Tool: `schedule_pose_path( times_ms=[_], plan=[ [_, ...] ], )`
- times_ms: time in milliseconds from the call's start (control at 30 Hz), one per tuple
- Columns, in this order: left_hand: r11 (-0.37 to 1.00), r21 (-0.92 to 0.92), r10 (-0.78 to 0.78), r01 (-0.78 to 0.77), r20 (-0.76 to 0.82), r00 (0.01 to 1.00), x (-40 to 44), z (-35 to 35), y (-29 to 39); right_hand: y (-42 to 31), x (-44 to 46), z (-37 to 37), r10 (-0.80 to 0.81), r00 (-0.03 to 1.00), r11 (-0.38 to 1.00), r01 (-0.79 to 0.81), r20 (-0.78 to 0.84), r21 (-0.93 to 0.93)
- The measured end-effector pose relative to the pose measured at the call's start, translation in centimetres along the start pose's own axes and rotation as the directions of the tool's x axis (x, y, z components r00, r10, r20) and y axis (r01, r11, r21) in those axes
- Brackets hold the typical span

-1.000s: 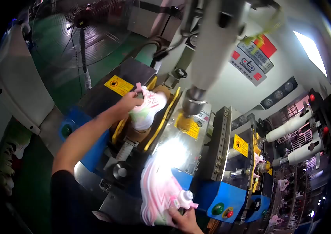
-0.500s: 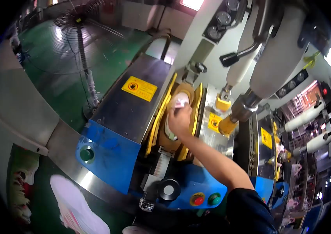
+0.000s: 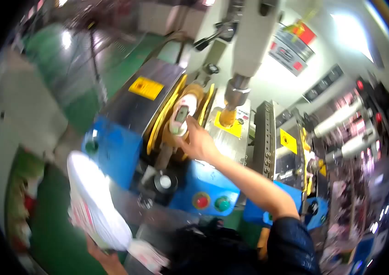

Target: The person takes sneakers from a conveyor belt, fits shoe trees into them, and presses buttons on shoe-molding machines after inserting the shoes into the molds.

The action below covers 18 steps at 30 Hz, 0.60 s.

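Observation:
A white and pink shoe (image 3: 186, 101) lies in the press slot between yellow-edged pads (image 3: 162, 123), its dark opening facing up. My right hand (image 3: 199, 143) is at its heel end, thumb and fingers apart, touching its edge. At the lower left, my left hand (image 3: 105, 259) holds another shoe (image 3: 94, 201) from below, with the white sole turned up. Most of the left fingers are hidden behind that shoe. Part of a further pale shoe (image 3: 147, 256) shows at the bottom, beside the held one.
A white press cylinder (image 3: 249, 41) with a yellow tip hangs right of the slot. Blue housings carry a red button (image 3: 201, 200) and a green button (image 3: 222, 203). Further right stands a similar machine (image 3: 291, 156). A fan (image 3: 91, 27) is at the upper left.
My left hand has left the slot and now holds the sole-up shoe at lower left. My right hand has come to the slot, then slid back from the shoe's top to its heel.

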State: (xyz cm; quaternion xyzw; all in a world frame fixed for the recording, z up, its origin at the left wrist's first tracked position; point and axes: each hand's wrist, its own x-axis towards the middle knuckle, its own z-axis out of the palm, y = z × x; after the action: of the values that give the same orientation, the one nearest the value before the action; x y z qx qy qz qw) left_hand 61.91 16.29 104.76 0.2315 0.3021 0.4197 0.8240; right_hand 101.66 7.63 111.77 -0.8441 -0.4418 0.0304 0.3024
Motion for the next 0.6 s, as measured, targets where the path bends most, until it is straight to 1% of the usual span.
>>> schedule_pose_path(
  times_ms=[33,67,100,133,167,200,233,267,300,333,367,400,433,467,500,533,567,600],
  plan=[
    [0.999,-0.027,0.023,-0.023,-0.002,1.000,-1.6,0.5,-0.1,-0.9,-4.9,-0.4,-0.303,0.951,0.935,0.284,-0.061,-0.210],
    [0.996,-0.058,0.067,-0.068,-0.020,0.998,-3.7,0.8,-0.3,-2.8,-9.2,-2.5,-0.377,0.926,0.900,0.366,0.000,-0.234],
    [0.989,-0.079,0.121,-0.123,-0.034,0.992,-5.8,1.1,-0.7,-2.5,-14.6,-3.5,-0.223,0.972,0.949,0.233,0.070,-0.213],
    [0.979,-0.100,0.170,-0.177,-0.078,0.982,-7.4,1.0,-1.4,-1.2,-19.9,-3.5,-0.189,0.978,0.937,0.206,0.089,-0.281],
    [0.983,-0.052,0.174,-0.174,-0.011,0.985,-9.2,1.0,-2.1,0.2,-23.5,-3.9,-0.140,0.986,0.926,0.163,0.090,-0.340],
    [0.985,0.014,0.171,-0.172,0.041,0.984,-8.9,2.0,-1.5,0.6,-21.2,-3.9,-0.182,0.976,0.930,0.211,0.120,-0.300],
    [0.985,-0.019,0.170,-0.171,-0.030,0.985,-9.6,0.7,-3.1,1.4,-22.9,-3.1,-0.143,0.970,0.917,0.204,0.195,-0.343],
    [0.985,-0.014,0.171,-0.171,-0.025,0.985,-11.3,1.5,-4.2,2.1,-25.2,-2.9,-0.109,0.961,0.901,0.204,0.255,-0.384],
    [0.984,-0.011,0.179,-0.179,-0.029,0.983,-12.6,2.8,-5.0,0.8,-25.6,-3.5,0.008,0.979,0.980,0.032,0.202,-0.196],
    [0.979,0.024,0.202,-0.202,-0.003,0.979,-13.6,2.9,-5.7,-0.1,-25.5,-3.8,0.046,0.989,0.998,-0.040,0.143,-0.042],
    [0.965,0.107,0.236,-0.238,0.026,0.971,-15.1,2.9,-6.5,-0.6,-26.2,-4.3,0.092,0.992,0.988,-0.102,0.089,0.116],
    [0.945,0.174,0.274,-0.278,0.046,0.961,-16.2,2.9,-7.5,-0.5,-27.3,-4.7,-0.020,0.997,0.975,0.004,0.069,0.222],
    [0.931,0.211,0.291,-0.297,0.059,0.955,-18.1,5.3,-6.4,-1.3,-29.2,-5.1,-0.027,0.993,0.880,-0.032,0.118,0.475],
    [0.960,0.227,0.134,-0.166,0.149,0.980,-20.8,7.6,-6.2,-1.7,-31.3,-4.4,-0.025,0.974,0.647,-0.155,0.224,0.747],
    [0.965,0.260,-0.019,-0.035,0.205,0.979,-23.6,8.8,-6.7,-2.2,-33.2,-3.6,-0.076,0.930,0.320,-0.318,0.358,0.892],
    [0.897,0.442,-0.058,0.009,0.099,0.993,-26.5,8.4,-7.3,-4.5,-35.4,-3.9,-0.124,0.870,0.037,-0.477,0.478,0.878],
    [0.800,0.591,-0.105,0.105,-0.034,0.994,-29.8,7.9,-8.3,-3.3,-36.7,-3.5,-0.253,0.766,0.460,-0.442,0.591,0.770],
    [0.772,0.629,0.012,-0.089,0.125,0.992,-31.6,8.9,-10.4,-2.8,-36.9,-4.7,-0.322,0.693,0.133,-0.641,0.645,0.756]
  ],
)
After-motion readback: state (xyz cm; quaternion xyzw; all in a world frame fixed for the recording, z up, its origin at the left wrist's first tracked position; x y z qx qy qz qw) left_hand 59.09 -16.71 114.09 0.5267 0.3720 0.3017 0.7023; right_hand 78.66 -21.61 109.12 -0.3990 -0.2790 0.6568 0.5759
